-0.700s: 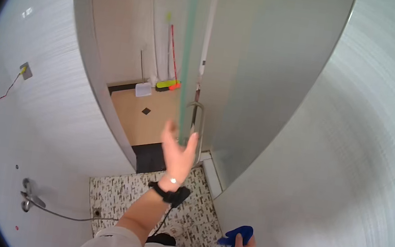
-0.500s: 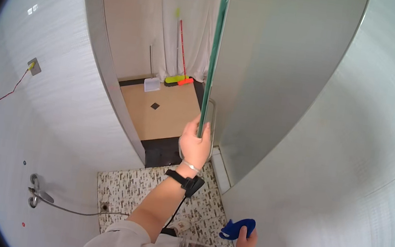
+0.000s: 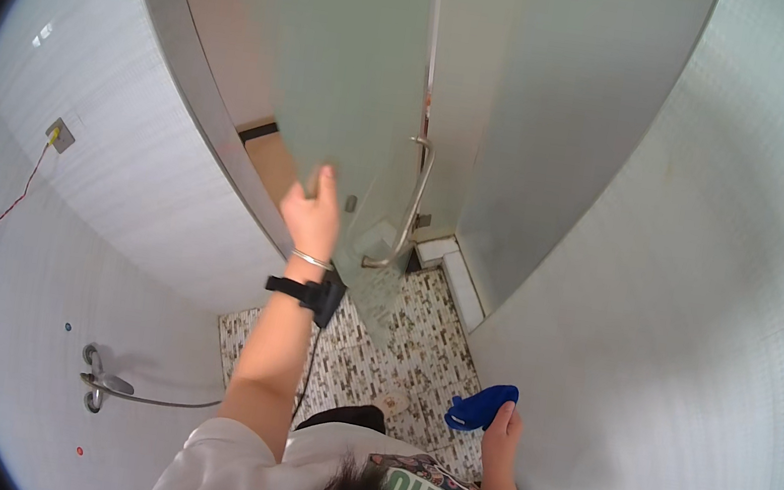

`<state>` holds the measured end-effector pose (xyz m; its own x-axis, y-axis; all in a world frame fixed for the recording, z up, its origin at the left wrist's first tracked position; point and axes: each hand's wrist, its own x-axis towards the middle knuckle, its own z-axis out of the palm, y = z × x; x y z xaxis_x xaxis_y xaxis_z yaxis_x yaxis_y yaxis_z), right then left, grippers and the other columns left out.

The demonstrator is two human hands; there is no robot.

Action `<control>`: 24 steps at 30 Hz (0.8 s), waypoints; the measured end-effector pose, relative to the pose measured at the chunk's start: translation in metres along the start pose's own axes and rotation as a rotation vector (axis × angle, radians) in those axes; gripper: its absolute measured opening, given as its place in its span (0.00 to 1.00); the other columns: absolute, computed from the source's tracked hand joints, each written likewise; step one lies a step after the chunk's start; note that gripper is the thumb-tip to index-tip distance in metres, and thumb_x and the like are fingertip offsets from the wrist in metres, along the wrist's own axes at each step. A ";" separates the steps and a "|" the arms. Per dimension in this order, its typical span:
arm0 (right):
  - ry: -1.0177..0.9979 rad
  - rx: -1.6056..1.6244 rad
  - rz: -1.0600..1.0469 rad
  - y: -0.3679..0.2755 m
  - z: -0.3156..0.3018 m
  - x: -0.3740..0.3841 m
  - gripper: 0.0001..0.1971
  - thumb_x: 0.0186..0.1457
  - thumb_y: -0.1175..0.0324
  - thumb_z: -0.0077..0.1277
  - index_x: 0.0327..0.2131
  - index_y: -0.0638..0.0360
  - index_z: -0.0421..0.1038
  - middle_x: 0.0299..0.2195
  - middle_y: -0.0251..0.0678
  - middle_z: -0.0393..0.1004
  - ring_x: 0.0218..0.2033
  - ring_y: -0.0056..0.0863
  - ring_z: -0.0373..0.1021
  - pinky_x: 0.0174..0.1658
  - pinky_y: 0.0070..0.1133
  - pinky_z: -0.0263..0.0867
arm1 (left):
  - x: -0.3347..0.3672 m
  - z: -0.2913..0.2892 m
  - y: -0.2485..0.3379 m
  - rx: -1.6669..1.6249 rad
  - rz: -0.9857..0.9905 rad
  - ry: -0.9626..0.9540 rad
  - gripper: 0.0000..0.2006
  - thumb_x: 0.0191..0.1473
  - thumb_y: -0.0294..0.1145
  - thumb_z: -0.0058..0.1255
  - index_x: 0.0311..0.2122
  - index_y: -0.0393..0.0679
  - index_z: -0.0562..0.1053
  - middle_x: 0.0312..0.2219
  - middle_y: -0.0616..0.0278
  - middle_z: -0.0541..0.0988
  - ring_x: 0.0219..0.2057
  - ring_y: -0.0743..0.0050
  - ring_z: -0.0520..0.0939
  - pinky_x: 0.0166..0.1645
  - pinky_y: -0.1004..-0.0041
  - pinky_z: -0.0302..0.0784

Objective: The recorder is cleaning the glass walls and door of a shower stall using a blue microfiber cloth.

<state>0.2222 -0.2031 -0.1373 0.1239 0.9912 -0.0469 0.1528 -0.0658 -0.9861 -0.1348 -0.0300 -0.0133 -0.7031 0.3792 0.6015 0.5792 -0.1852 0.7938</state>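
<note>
My left hand (image 3: 311, 217), slightly blurred, is at the left edge of a frosted glass door (image 3: 361, 70). Its thumb points up along the near face, and the other fingers curl at the edge, partly hidden. A curved metal handle (image 3: 418, 199) shows on the door, right of this hand. Low on the right, my right hand (image 3: 502, 439) grips a folded blue cloth (image 3: 481, 408), thumb on top, close to the white wall.
A fixed frosted panel (image 3: 570, 120) stands at the right above a white sill (image 3: 463, 290). On the left wall (image 3: 201, 248) are a shower tap (image 3: 97, 381) with a hose and a socket (image 3: 59, 136) with a red cord. Mosaic tiles (image 3: 430, 331) cover the floor.
The glass door, edge-on before, has swung left with my left hand and now covers most of the doorway, hiding the brooms and dustpan. My right hand still holds the blue cloth, slightly higher.
</note>
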 end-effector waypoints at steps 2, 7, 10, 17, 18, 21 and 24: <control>0.037 0.033 0.004 0.009 0.006 0.004 0.20 0.65 0.61 0.36 0.26 0.66 0.68 0.19 0.28 0.68 0.22 0.16 0.60 0.25 0.20 0.57 | 0.020 -0.007 -0.016 0.006 -0.006 -0.016 0.18 0.54 0.42 0.54 0.31 0.32 0.75 0.24 0.51 0.80 0.26 0.65 0.80 0.34 0.67 0.73; 0.005 -0.168 -0.018 0.010 0.021 0.015 0.19 0.64 0.62 0.37 0.27 0.66 0.70 0.19 0.32 0.69 0.21 0.18 0.62 0.26 0.22 0.59 | 0.075 -0.035 -0.071 -0.115 0.022 -0.037 0.18 0.57 0.43 0.51 0.31 0.33 0.76 0.26 0.55 0.80 0.28 0.72 0.79 0.35 0.70 0.73; 0.018 -0.227 -0.030 0.014 0.029 0.019 0.17 0.64 0.63 0.38 0.30 0.67 0.71 0.20 0.35 0.72 0.23 0.20 0.66 0.27 0.23 0.61 | 0.101 -0.049 -0.086 0.089 -0.009 0.002 0.19 0.56 0.45 0.51 0.31 0.34 0.76 0.24 0.57 0.79 0.26 0.72 0.78 0.33 0.70 0.73; 0.046 -0.318 -0.043 0.030 0.070 0.083 0.15 0.62 0.65 0.40 0.33 0.66 0.73 0.21 0.38 0.74 0.23 0.24 0.69 0.29 0.24 0.64 | 0.169 -0.048 -0.143 -0.008 -0.100 0.110 0.20 0.56 0.46 0.51 0.29 0.33 0.74 0.18 0.61 0.75 0.20 0.75 0.74 0.27 0.72 0.70; 0.054 -0.316 -0.042 0.030 0.080 0.093 0.15 0.62 0.65 0.40 0.33 0.66 0.73 0.21 0.38 0.74 0.23 0.24 0.69 0.29 0.24 0.64 | 0.176 -0.047 -0.149 -0.013 -0.097 0.105 0.20 0.56 0.46 0.51 0.29 0.33 0.74 0.18 0.61 0.75 0.20 0.75 0.74 0.27 0.72 0.70; 0.033 -0.276 -0.085 0.023 0.108 0.129 0.14 0.61 0.65 0.41 0.33 0.65 0.73 0.21 0.38 0.74 0.22 0.24 0.69 0.28 0.23 0.64 | 0.199 -0.052 -0.160 0.014 -0.102 0.175 0.20 0.56 0.46 0.51 0.26 0.35 0.72 0.16 0.65 0.72 0.17 0.78 0.71 0.23 0.74 0.67; 0.019 -0.241 -0.124 0.016 0.131 0.158 0.12 0.58 0.66 0.44 0.32 0.64 0.74 0.21 0.45 0.73 0.21 0.38 0.71 0.28 0.28 0.65 | 0.202 -0.056 -0.162 -0.003 -0.110 0.131 0.20 0.57 0.46 0.49 0.23 0.37 0.70 0.14 0.68 0.68 0.14 0.81 0.65 0.19 0.75 0.60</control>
<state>0.1161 -0.0330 -0.1809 0.1074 0.9913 0.0766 0.3967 0.0279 -0.9175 -0.3933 0.0261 -0.0157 -0.8102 0.2759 0.5172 0.4947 -0.1515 0.8557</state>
